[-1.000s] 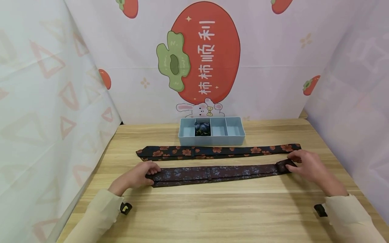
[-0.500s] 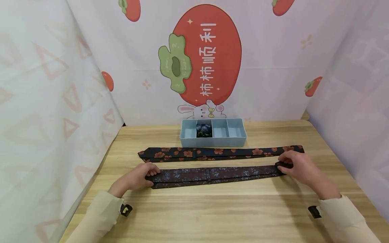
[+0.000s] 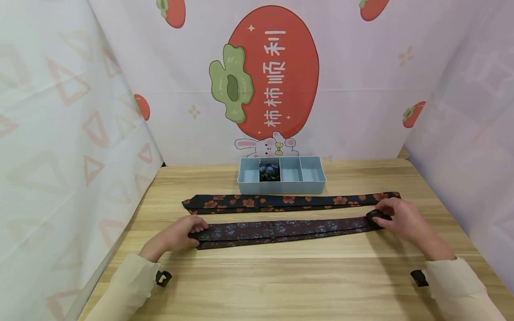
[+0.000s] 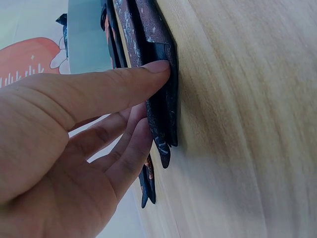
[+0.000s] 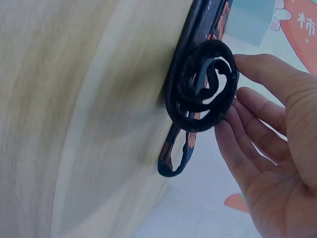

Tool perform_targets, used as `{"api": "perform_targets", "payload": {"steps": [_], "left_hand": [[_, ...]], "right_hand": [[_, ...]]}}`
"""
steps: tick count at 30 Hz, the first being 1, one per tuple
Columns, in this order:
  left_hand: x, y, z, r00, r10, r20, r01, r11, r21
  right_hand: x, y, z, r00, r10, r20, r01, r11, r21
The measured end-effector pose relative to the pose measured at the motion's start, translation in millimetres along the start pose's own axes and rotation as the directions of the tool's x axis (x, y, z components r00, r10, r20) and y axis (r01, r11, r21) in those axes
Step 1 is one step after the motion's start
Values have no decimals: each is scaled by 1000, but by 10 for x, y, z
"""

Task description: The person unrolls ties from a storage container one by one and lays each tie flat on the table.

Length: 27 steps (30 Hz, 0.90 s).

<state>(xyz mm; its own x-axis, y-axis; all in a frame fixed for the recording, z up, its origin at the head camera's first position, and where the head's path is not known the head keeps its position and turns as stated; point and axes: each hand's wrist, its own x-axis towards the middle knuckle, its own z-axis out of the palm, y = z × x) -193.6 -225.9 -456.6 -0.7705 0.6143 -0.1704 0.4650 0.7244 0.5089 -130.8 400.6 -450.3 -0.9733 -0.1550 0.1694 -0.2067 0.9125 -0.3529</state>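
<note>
A dark maroon necktie (image 3: 249, 232) with small blue flowers lies lengthwise across the table, its back side with the keeper loop facing up. At its wide left end my left hand (image 3: 178, 236) pinches the fabric, the thumb on one face and fingers behind, as the left wrist view shows. The narrow right end is wound into a loose coil (image 5: 203, 87), seen edge-on as a spiral with gaps. My right hand (image 3: 409, 225) holds this coil between thumb and fingertips. Behind it lies a second necktie (image 3: 287, 200), black with orange flowers, untouched and stretched out flat.
A light blue organizer box (image 3: 281, 186) with several compartments stands at the back. A rolled dark floral necktie (image 3: 269, 172) sits in its second compartment from the left. Patterned cloth (image 3: 180, 58) hangs behind and on both sides of the wooden table (image 3: 257, 285).
The right hand first shifted left with the coil, which lay flatter, then came back right. Over the last half second the left hand and maroon necktie have slid slightly left.
</note>
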Motion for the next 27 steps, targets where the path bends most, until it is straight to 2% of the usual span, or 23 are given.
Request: {"api": "perform_targets", "payload": {"steps": [4, 9, 13, 16, 20, 24, 27], "left_hand": [[-21, -3, -6, 1000, -7, -2, 7, 1000, 1], [-25, -13, -5, 1000, -3, -9, 3, 1000, 7], [-26, -4, -14, 1000, -3, -8, 3, 1000, 4], [-20, 7, -24, 1000, -2, -3, 2, 1000, 5], [-13, 8, -32, 1000, -3, 2, 3, 1000, 11], [-13, 15, -38, 1000, -8, 6, 8, 1000, 13], [-12, 24, -39, 1000, -8, 7, 8, 1000, 11]], "right_hand": [[17, 77, -71, 998, 38, 56, -40, 999, 36], [33, 158, -151, 985, 100, 141, -110, 992, 68], [28, 163, -184, 982, 109, 155, -120, 991, 58], [19, 111, -195, 989, 85, 122, -92, 994, 57], [44, -21, -205, 996, 24, 87, -24, 1000, 2], [85, -77, -151, 994, -67, 89, 69, 997, -21], [92, -47, -104, 991, -89, 99, 90, 996, 1]]}}
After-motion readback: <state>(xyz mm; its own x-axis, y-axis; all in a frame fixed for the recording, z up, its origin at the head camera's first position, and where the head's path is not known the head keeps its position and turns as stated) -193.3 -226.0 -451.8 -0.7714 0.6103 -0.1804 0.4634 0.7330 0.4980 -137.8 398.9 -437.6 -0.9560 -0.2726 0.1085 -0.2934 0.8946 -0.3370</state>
